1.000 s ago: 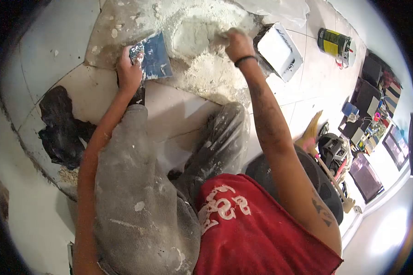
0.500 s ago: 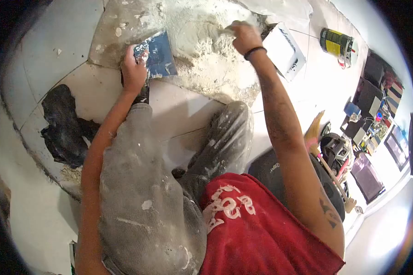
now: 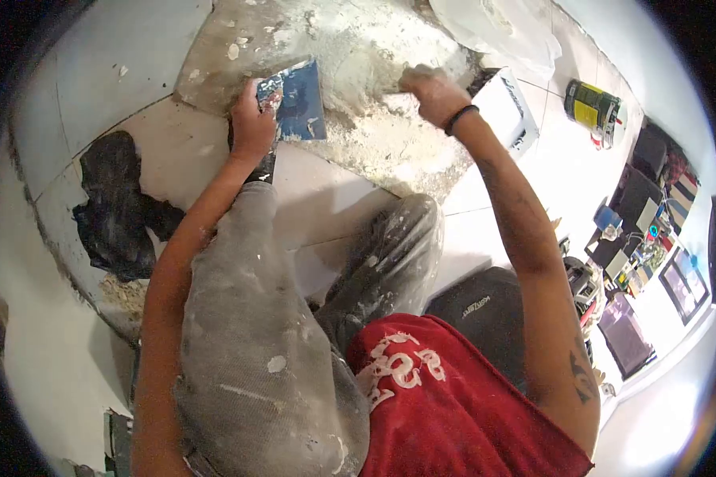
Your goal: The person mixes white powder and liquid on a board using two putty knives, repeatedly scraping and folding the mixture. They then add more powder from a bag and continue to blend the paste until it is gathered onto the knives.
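My left hand point(image 3: 256, 126) is closed around the handle side of a blue flat trowel point(image 3: 301, 103), its blade smeared with whitish paste. The trowel is held just above the near left part of a plaster-covered sheet point(image 3: 207, 75) on the floor. My right hand point(image 3: 437, 99) is closed, reaching over the wet grey-white plaster mix point(image 3: 354, 67). Its fingers are blurred, and whatever they hold is hard to make out. Crumbly, dry-looking plaster powder point(image 3: 394, 143) lies nearer to me, below both hands. A white, dark-marked flat panel or bag point(image 3: 511, 111) sits right of my right hand.
Black crumpled plastic point(image 3: 115, 211) lies on the tiles at left. A clear plastic sheet point(image 3: 505, 32) is at the top right, near a green and yellow can point(image 3: 593, 107) on its side. A black case point(image 3: 481, 318) stands beside my right hip. Assorted items point(image 3: 644, 230) are at far right.
The view has shifted, so most things appear farther right. My right hand has moved slightly down and nearer over the plaster. My left hand keeps its hold on the trowel.
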Tool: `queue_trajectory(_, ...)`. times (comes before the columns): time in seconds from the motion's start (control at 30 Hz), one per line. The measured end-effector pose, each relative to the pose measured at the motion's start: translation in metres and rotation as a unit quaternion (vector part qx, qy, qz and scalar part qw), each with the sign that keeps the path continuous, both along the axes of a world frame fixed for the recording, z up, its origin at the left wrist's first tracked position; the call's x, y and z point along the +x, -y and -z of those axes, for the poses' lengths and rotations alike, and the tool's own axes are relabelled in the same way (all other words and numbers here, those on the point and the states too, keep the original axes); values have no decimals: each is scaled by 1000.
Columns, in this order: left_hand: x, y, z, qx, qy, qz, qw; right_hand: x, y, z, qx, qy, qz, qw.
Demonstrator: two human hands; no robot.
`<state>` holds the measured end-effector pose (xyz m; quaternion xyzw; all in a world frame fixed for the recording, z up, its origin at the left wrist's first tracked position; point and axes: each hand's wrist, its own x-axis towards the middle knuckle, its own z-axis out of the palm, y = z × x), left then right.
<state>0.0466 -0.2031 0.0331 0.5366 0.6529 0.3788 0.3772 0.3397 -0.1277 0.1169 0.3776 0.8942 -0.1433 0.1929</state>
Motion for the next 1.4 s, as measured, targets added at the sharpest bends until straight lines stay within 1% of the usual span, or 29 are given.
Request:
queue_trajectory(0.03,1,-1,-8,0,5,7,1000,-7,-13,-3,-22,30,4,999)
queue_trajectory(0.07,1,1,-12,-1,11,16,1000,-27,-19,-25,-26,62,20,998)
queue_trajectory(0.1,1,2,-12,-18,37,15,999,-28,-17,-20,5,21,22,1000)
queue_trajectory(0.13,2,3,-10,-23,29,14,999,-27,-16,-13,39,-19,23,999)
queue_trajectory(0.2,1,1,-4,-26,12,10,1000,-16,-3,6,-7,14,20,1000)
queue_trajectory(0.23,0,-2,-5,-15,5,7,1000,-16,-5,3,-26,20,-6,999)
queue_trajectory(0.33,-1,6,-8,-13,-9,3,1000,-24,-27,-15,4,22,-11,1000)
queue_trajectory(0.4,0,3,-8,-21,-1,8,1000,-27,-28,-5,50,-27,-3,998)
queue_trajectory(0.43,-1,2,-3,-45,17,12,999,-17,-17,14,28,-12,-13,999)
queue_trajectory(0.47,-1,1,-1,-45,25,9,999,-23,-12,15,8,0,-24,1000)
queue_trajectory(0.5,-1,2,-1,-46,32,4,998,-21,-7,12,6,41,-9,999)
queue_trajectory(0.53,-1,2,-1,-50,38,1,998,-28,-19,6,5,44,-17,999)
queue_trajectory(0.57,-1,2,-5,-22,6,3,1000,-32,-26,1,-1,49,-22,999)
queue_trajectory(0.6,-1,4,-9,-32,14,8,999,-35,-30,-4,-10,56,-26,998)
queue_trajectory(0.63,0,3,-13,-41,22,11,999,-40,-35,-10,42,31,-43,998)
queue_trajectory(0.67,0,2,-14,-46,31,11,998,-30,-27,5,59,10,-42,997)
queue_trajectory(0.73,-1,3,-10,-30,-8,14,999,-11,-11,41,99,-38,-39,994)
queue_trajectory(0.77,-2,3,-6,-22,-30,15,999,-22,-13,20,29,8,-51,998)
queue_trajectory(0.87,-1,5,5,-27,-3,6,1000,-48,-38,-6,18,124,-51,991)
queue_trajectory(0.9,0,6,5,-21,1,2,1000,-50,-48,-6,17,80,-9,997)
queue_trajectory(1.0,-3,3,-5,-60,11,18,998,-16,-22,34,88,-24,-54,994)
queue_trajectory(1.03,-4,1,-5,-50,1,12,999,-14,-19,40,44,43,-6,998)
queue_trajectory(1.1,-3,4,-3,-38,-19,5,999,-31,-33,10,15,94,-33,995)
queue_trajectory(1.13,-2,7,-7,-54,-11,5,998,-39,-40,-7,-2,122,-44,992)
queue_trajectory(1.2,0,4,-12,-80,6,-3,997,-41,-58,-7,36,30,-45,998)
queue_trajectory(1.27,-1,8,9,-62,17,13,998,-21,-40,42,28,54,-6,998)
queue_trajectory(1.3,-6,5,17,-50,19,20,998,-19,-24,25,96,-22,-54,994)
queue_trajectory(1.33,-7,0,12,-44,15,9,999,-26,-34,18,-17,89,-69,994)
queue_trajectory(1.4,-4,5,-3,-43,12,3,999,-45,-48,-1,-47,175,-39,983)
